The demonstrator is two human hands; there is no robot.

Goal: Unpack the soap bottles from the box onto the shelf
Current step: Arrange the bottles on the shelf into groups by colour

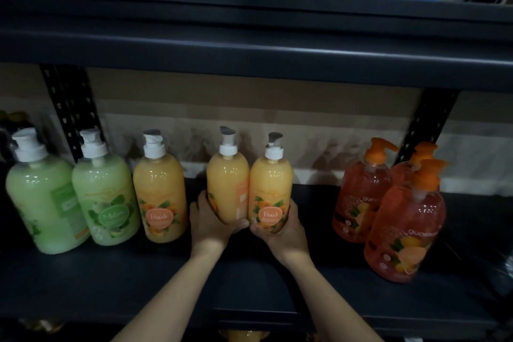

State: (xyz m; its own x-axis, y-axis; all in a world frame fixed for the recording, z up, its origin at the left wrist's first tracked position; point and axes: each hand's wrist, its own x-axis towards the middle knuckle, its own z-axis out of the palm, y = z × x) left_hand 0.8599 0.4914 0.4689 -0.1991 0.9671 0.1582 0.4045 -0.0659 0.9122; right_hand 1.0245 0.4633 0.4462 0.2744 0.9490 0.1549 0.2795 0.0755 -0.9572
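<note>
Head view gives us our left hand (209,221) curled round the left peach bottle (227,178) and our right hand (283,226) round the right peach bottle (270,183), both upright and touching over the dark shelf (111,280), their bases hidden behind our hands, so we cannot tell whether they stand on it.

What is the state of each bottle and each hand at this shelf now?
Two green bottles: upright, untouched.
Lone peach bottle: upright, untouched.
Left paired peach bottle: upright, held by left hand.
Right paired peach bottle: upright, held by right hand.
Three red-orange bottles: standing, clustered, untouched.
</note>
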